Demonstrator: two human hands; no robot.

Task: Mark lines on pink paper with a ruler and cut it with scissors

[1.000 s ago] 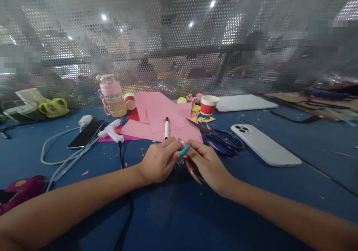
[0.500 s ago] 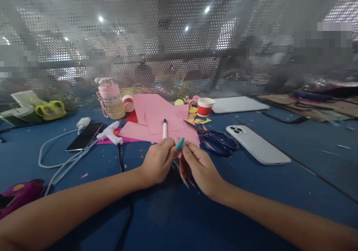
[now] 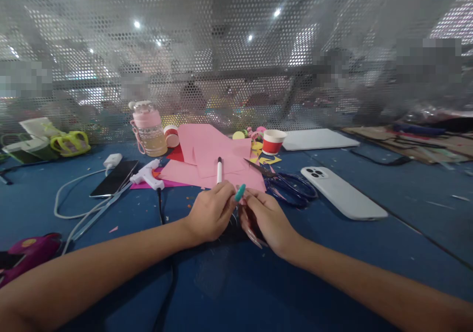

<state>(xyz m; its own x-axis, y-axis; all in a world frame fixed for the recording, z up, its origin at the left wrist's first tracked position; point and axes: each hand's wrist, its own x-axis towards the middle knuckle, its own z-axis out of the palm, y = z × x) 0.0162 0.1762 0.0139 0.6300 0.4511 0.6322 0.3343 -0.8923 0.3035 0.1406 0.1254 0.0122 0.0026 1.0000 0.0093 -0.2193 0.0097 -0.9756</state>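
My left hand [image 3: 209,211] is closed, its fingertips meeting those of my right hand [image 3: 271,218] above the dark blue table. A teal oval piece [image 3: 240,192] sticks up at the left thumb tip; whether it is a long nail or a held piece I cannot tell. Between the fingertips a small pink bit shows, mostly hidden. Glossy, pointed pinkish shapes [image 3: 251,231] hang beneath the right fingers. Just beyond my left hand lies a white pen with a black cap [image 3: 219,169] on pink paper sheets [image 3: 218,147]. Blue-handled scissors [image 3: 291,189] rest beyond my right hand.
A white glue gun [image 3: 148,174], a dark phone [image 3: 114,178] and a charger cable lie left. Behind stand a pink-lidded bottle [image 3: 150,130] and a red-white paper cup [image 3: 272,142]. A white phone [image 3: 343,193] lies right; a purple object [image 3: 33,253] sits near left.
The view has shifted slightly, so the table things sit a little further right. The teal piece has tilted a little, and the pinkish shapes under my right hand have swung right.
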